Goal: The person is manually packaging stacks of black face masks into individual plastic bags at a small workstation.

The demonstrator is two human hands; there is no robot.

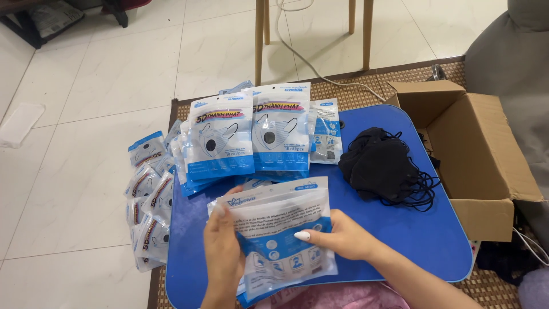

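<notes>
Holding the printed mask pouch between both hands, you have your left hand closed on its left edge and your right hand pinching its right side, thumb on top. The pouch sits tilted just above the near part of the blue table, with its back face toward you. From here it looks as if you are handling a pouch at the packing stage, so keep the grip near the edges: the film looks slippery and will buckle if you squeeze the middle. Steady one side while the other hand works. The black masks lie in a loose pile just beyond your right hand, their ear loops tangled, so lift them cleanly to avoid dragging neighbours. More pouches overlap at the far edge, others spill onto the mat, and an open cardboard box stands at the right.
</notes>
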